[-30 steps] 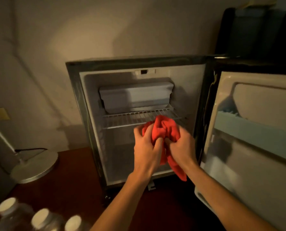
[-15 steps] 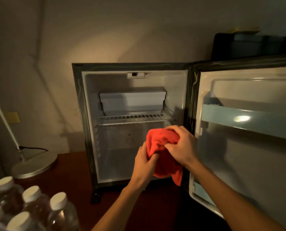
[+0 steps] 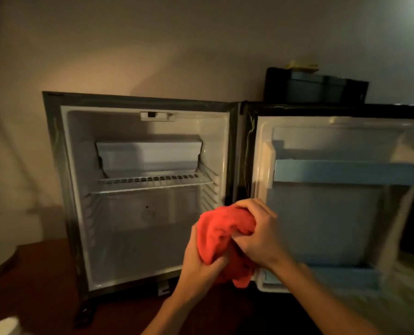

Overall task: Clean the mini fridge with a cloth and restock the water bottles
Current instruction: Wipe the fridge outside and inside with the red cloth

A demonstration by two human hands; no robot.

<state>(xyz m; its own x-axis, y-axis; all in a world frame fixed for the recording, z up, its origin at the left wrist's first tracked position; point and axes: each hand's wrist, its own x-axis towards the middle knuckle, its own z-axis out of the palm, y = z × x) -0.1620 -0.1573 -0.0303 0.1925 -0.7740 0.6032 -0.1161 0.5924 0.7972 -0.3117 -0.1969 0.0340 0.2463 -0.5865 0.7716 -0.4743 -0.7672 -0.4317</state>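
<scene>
Both hands, left hand [image 3: 201, 264] and right hand [image 3: 261, 240], bunch the red cloth [image 3: 222, 235] in curled fingers before the open mini fridge [image 3: 138, 238], likely readying a wiping pad.

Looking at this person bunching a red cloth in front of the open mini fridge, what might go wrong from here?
1. The red cloth is bunched between the left hand and right hand; wadded like this, it may wipe poorly.
2. The white wire shelf in the black mini fridge could snag it.
3. The wide-open door sits beside the right arm and could get knocked.
</scene>
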